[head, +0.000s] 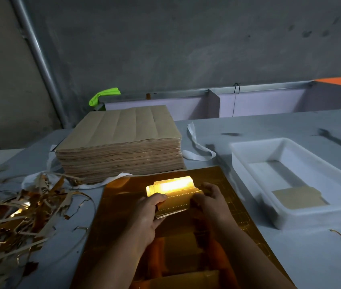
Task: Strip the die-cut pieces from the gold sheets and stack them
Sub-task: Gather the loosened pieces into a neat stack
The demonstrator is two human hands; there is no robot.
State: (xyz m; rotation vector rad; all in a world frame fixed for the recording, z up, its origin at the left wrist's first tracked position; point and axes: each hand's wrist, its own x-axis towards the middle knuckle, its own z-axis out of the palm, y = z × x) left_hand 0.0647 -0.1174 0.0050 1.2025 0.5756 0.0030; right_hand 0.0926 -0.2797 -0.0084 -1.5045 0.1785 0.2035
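Our left hand (149,211) and right hand (210,200) both clasp the stack of gold pieces (174,198); we should square edges evenly

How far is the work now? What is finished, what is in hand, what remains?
Done: scrap strips lie heaped at the left, and stripped pieces lie in the white tray. In hand: the left hand and right hand grip a small stack of gold pieces over a gold sheet. Left: that sheet shows cut lines, and a tall pile of sheets waits behind it.
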